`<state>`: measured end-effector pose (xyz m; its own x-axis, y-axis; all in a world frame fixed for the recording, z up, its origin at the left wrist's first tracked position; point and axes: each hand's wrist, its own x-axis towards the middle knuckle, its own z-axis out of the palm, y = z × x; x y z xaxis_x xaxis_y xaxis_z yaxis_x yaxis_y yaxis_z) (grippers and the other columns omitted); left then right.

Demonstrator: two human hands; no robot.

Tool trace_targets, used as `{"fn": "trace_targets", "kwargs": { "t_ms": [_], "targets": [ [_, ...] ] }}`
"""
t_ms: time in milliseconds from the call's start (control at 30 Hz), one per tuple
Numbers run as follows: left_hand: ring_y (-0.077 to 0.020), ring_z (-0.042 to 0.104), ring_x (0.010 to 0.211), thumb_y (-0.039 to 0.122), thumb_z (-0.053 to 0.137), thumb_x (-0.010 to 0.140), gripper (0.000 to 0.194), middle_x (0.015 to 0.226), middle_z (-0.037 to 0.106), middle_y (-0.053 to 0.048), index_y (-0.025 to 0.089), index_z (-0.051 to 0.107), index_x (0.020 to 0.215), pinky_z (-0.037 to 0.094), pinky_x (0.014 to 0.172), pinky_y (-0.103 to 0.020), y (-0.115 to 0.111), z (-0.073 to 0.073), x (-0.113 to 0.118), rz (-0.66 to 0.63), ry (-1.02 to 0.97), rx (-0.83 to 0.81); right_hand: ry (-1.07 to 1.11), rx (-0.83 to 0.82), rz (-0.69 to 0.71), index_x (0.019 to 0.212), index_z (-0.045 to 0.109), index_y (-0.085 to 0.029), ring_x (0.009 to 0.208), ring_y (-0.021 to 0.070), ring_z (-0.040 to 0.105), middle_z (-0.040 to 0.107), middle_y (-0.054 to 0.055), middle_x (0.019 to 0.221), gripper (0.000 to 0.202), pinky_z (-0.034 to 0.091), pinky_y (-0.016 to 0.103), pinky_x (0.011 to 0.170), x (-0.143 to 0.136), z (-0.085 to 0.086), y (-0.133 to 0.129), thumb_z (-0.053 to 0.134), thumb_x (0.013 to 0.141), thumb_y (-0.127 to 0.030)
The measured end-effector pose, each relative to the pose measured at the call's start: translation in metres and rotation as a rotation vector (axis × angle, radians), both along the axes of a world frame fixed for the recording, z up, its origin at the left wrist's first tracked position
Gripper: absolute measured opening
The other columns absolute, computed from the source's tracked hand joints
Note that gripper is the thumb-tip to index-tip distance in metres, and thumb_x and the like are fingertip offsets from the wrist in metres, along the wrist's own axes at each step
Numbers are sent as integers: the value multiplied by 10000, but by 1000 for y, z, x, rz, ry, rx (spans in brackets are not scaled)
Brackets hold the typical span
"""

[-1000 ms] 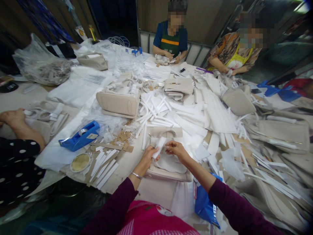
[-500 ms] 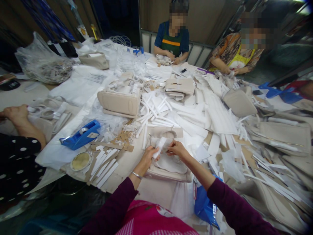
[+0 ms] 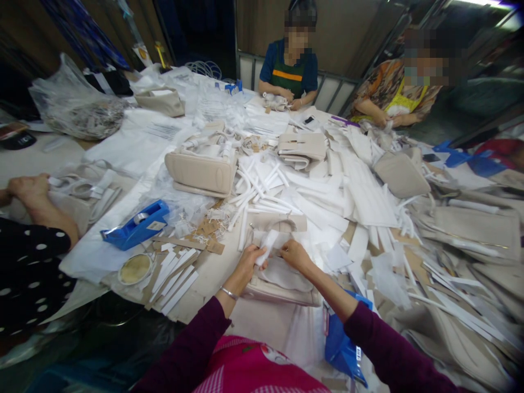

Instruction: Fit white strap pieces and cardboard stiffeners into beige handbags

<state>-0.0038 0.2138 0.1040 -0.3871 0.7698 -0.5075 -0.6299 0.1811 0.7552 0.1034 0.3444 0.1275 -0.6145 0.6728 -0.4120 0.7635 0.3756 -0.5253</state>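
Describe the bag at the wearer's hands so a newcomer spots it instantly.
At the near edge of the table, look beyond the pink apron. Between the purple sleeves sits a beige bag, the left hand gripping a white-wrapped piece over it, the right hand close beside. Only this one is under these hands; other beige bags lie farther off or to the sides.

A beige handbag [image 3: 282, 295] is lying on the table [image 3: 216, 267], thin whitish material [image 3: 290, 274] partly covering its upper side; its handle [image 3: 268, 245], wrapped in white, is slanting away and rightward.
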Motion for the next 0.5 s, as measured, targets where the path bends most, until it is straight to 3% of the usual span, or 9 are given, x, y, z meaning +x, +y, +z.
{"fn": "trace_targets", "kwargs": {
  "t_ms": [100, 233, 300, 400, 500],
  "targets": [
    [-79, 487, 392, 424, 660, 694, 334, 683, 617, -31, 169, 446, 713, 271, 357, -215, 0, -1, 0, -7, -1, -3, 1, -25, 42, 550, 603, -166, 643, 173, 575, 606, 61, 617, 174, 406, 268, 613, -1, 0, -1, 586, 722, -181],
    [-85, 495, 397, 422, 664, 691, 335, 678, 613, -29, 168, 446, 700, 282, 363, -221, 0, 0, 0, -3, -2, -3, 28, 106, 14, 610, 584, -159, 778, 195, 599, 630, 108, 869, 99, 421, 272, 657, -2, -1, -3, 557, 672, -87],
    [-85, 491, 392, 417, 661, 693, 332, 669, 608, -27, 171, 438, 685, 273, 363, -222, 0, 1, 0, 4, -8, -3, 28, 5, -29, 622, 557, -167, 695, 182, 598, 627, 82, 764, 95, 425, 269, 614, -4, -2, -3, 538, 662, -83],
    [-83, 487, 386, 407, 667, 688, 333, 657, 601, -22, 176, 428, 672, 264, 361, -223, 0, 2, 0, 16, -17, -5, 81, -280, -137, 626, 505, -186, 530, 156, 552, 552, 11, 535, 86, 425, 264, 537, -4, -7, -1, 509, 697, -139],
    [-84, 492, 386, 398, 685, 672, 338, 659, 598, -20, 176, 431, 676, 265, 357, -222, 0, 1, 1, 14, -20, 2, 212, -372, -139, 651, 496, -196, 548, 147, 545, 531, -17, 523, 82, 442, 258, 545, 1, -9, 0, 486, 732, -200]
  ]
}}
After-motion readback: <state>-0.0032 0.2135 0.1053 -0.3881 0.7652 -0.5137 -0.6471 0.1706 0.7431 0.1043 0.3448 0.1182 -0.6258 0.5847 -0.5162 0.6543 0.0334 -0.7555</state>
